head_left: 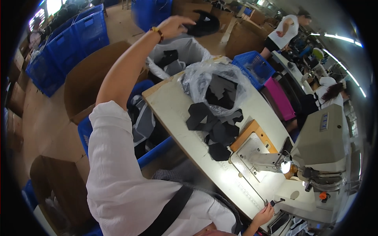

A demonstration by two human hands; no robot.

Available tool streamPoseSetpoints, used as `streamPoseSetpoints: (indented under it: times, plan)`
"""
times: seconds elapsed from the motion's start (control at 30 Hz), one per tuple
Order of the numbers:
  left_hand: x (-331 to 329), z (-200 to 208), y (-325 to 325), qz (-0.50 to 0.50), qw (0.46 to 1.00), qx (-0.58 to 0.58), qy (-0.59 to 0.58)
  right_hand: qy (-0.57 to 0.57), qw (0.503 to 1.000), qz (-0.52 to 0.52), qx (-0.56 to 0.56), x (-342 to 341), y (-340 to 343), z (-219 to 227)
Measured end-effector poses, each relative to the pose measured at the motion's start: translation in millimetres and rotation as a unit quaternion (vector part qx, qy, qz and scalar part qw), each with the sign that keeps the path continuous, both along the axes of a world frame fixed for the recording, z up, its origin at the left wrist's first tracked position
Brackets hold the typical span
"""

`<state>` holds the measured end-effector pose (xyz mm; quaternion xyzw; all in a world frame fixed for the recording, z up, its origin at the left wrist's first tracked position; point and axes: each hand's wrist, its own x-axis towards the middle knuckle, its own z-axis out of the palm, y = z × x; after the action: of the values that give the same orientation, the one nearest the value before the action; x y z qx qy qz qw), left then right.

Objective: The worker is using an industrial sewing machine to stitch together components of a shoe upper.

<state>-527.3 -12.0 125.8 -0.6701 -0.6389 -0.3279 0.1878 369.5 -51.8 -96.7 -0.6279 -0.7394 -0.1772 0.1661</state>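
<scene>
My left hand (173,27) reaches far out over a white-lined bin (197,46), fingers stretched and apart. Right at its fingertips is a curved black piece (206,24), blurred; whether they touch I cannot tell. Dark pieces and grey-edged ones lie inside the bin. Low at the right, my right hand (263,215) is closed around a small dark tool (273,203) with a thin metal tip, its kind unclear, by the table's near edge. A sewing machine (319,137) with its lamp lit stands on the white table (177,114). Several black cut pieces (212,128) lie beside it.
A clear plastic bag (193,80) of dark pieces sits at the table's far end, near a blue basket (254,69) and a pink bin (279,98). Blue crates (71,47) and cardboard boxes (94,78) stand at left. Another person (285,33) stands at far right.
</scene>
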Motion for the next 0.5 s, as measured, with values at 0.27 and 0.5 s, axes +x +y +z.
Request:
streamPoseSetpoints:
  times: [0.27,0.5]
  plan:
    - [-26.8,-292.7,-170.9,0.286,0.928,-0.02,-0.237,-0.019,0.999,0.038,-0.019,13.9,8.6,1.4]
    - [67.4,-515.3,-180.1,0.401,0.704,-0.391,-0.436,-0.018,0.998,-0.017,-0.05,1.4,12.0,16.0]
